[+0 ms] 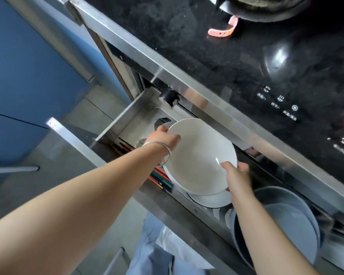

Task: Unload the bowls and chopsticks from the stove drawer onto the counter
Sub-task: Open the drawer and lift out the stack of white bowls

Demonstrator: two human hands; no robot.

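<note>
A large white bowl [199,155] hangs over the open steel stove drawer [119,120]. My left hand [163,139], with a silver bangle on the wrist, grips its far-left rim. My right hand [236,175] holds the near-right rim, thumb inside the bowl. Below the bowl lies another white dish [211,199] in the drawer. Blue-grey bowls [290,219] stand in the rack to the right. Dark chopsticks with red and green ends [161,179] lie in the drawer under my left wrist.
The black glass stove top [207,56] with its steel front edge runs diagonally above the drawer; a pink utensil handle [222,30] and a dark pan lie on it. Blue cabinets [28,76] stand at left, grey floor tiles below.
</note>
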